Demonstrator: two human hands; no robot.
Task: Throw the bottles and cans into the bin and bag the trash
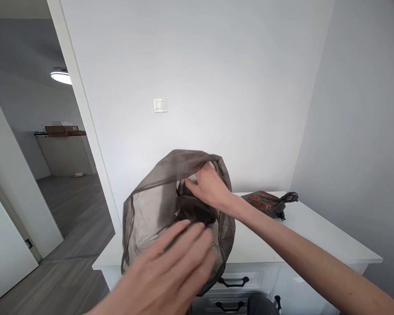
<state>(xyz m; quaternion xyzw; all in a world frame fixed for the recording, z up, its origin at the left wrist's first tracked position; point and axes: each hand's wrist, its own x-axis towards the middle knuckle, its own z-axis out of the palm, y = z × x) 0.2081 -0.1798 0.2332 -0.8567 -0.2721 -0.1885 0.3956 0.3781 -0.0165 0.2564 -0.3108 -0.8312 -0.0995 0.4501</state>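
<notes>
A thin, see-through dark grey plastic bag point(151, 183) is spread wide with its mouth toward me, above the front of a white cabinet. My right hand point(212, 186) reaches into the mouth and grips the bag near its upper far rim; the film partly covers its fingertips. Darker bunched film point(195, 210) lies inside, below that hand. In front of the near side of the mouth is my left hand point(174, 267), slightly blurred. Its fingers are stretched and a little apart, with nothing seen in them.
On the right of the white cabinet top point(318, 227) lies a knotted dark plastic bag point(269, 203) with something reddish inside. Black drawer handles point(233, 282) stick out below. A light switch point(160, 105) is on the wall, and a doorway opens at left beside a white door point(9, 245).
</notes>
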